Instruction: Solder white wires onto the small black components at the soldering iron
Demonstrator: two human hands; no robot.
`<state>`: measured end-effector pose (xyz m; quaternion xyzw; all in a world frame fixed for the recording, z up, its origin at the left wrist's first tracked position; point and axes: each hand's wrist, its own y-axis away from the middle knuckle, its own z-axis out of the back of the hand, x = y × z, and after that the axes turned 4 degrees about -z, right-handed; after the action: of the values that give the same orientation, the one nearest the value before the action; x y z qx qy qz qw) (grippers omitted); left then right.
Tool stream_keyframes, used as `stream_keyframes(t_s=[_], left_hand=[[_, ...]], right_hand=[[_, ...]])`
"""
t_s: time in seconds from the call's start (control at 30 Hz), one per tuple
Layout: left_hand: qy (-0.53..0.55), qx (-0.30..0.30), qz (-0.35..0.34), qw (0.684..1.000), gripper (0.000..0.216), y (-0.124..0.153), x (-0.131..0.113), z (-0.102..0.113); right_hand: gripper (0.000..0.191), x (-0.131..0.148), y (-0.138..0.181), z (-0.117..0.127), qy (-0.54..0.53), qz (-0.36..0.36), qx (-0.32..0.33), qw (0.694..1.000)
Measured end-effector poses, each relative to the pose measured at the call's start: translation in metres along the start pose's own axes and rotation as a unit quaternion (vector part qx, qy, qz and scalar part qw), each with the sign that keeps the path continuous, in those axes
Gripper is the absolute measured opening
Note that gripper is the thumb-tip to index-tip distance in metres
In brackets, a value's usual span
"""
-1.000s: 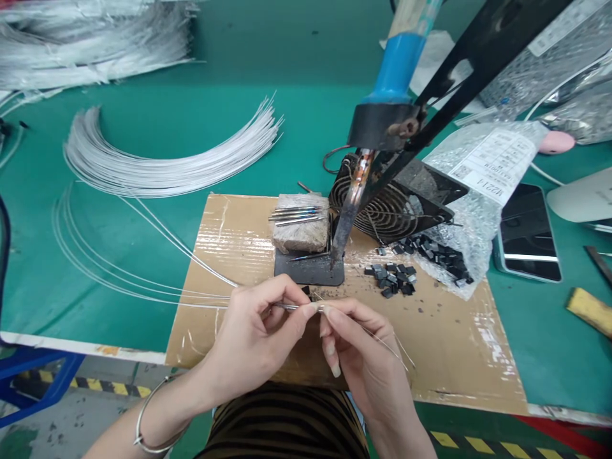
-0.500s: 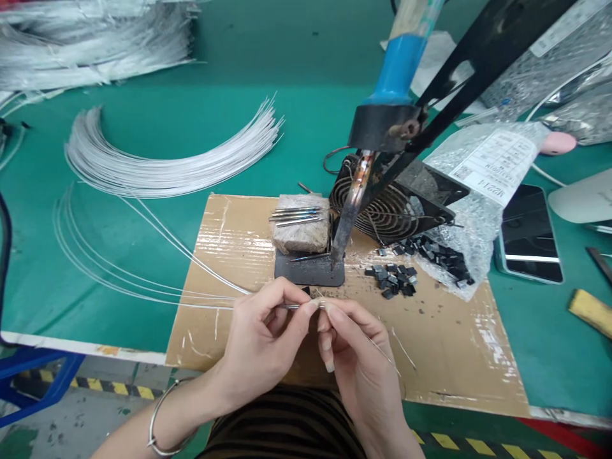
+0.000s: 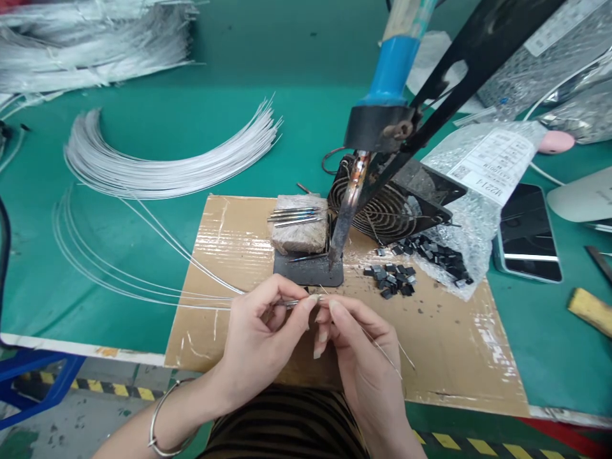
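Over the cardboard sheet, my left hand (image 3: 268,338) is closed in a pinch on several thin white wires (image 3: 205,297), which run out of it to the left. Thumb and forefinger of my right hand (image 3: 361,341) are pinched together right beside the left fingertips, on a thin silvery wire (image 3: 385,358) whose length trails down past the palm. Fingertips hide most of the point where the two hands meet. Just beyond them a soldering iron (image 3: 345,220) hangs tip down in a black stand, its tip at a dark metal plate (image 3: 306,271).
Metal pins (image 3: 295,217) rest on a greyish block (image 3: 300,239). Small black pieces (image 3: 392,279) lie right of the iron, near a fan (image 3: 392,204) and a bubble-wrap bag (image 3: 482,210). A bundle of white wires (image 3: 162,175) lies back left; a phone (image 3: 528,233) is at right.
My right hand has shifted slightly, its lower fingers curling up closer to the pinch. My left hand keeps its grip on the white wires. The whole view has moved a little.
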<state>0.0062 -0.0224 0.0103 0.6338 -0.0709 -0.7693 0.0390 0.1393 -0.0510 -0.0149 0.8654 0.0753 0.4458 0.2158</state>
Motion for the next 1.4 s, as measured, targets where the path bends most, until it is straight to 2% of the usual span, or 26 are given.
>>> stream_keyframes(t_s=[0.27, 0.63, 0.8, 0.97, 1.07, 1.2, 1.4], left_hand=[[-0.007, 0.001, -0.019, 1.0, 0.02, 0.001, -0.001, 0.001], [-0.022, 0.005, -0.057, 0.998, 0.017, -0.001, 0.0, 0.0], [-0.034, 0.011, -0.078, 0.996, 0.014, 0.0, 0.001, 0.0], [-0.041, 0.03, -0.093, 0.994, 0.015, 0.0, 0.001, 0.002], [-0.047, 0.033, -0.101, 0.993, 0.014, -0.001, 0.003, 0.003], [-0.054, 0.021, -0.098, 0.993, 0.014, 0.0, 0.006, 0.002], [-0.039, 0.004, -0.094, 0.995, 0.014, 0.0, 0.01, -0.002]], right_hand=[[0.006, -0.005, 0.0, 0.004, 0.042, 0.014, 0.012, 0.999], [0.007, -0.001, -0.001, 0.003, 0.042, 0.023, 0.015, 0.999], [0.011, 0.005, -0.002, 0.006, 0.015, -0.018, 0.008, 1.0], [0.017, 0.017, -0.009, 0.019, 0.057, -0.078, 0.084, 0.992], [0.017, 0.02, -0.012, 0.023, 0.061, -0.093, 0.094, 0.989], [0.016, 0.015, -0.01, 0.02, 0.038, -0.091, 0.085, 0.991], [0.014, 0.006, -0.005, 0.009, -0.01, -0.06, 0.019, 0.998]])
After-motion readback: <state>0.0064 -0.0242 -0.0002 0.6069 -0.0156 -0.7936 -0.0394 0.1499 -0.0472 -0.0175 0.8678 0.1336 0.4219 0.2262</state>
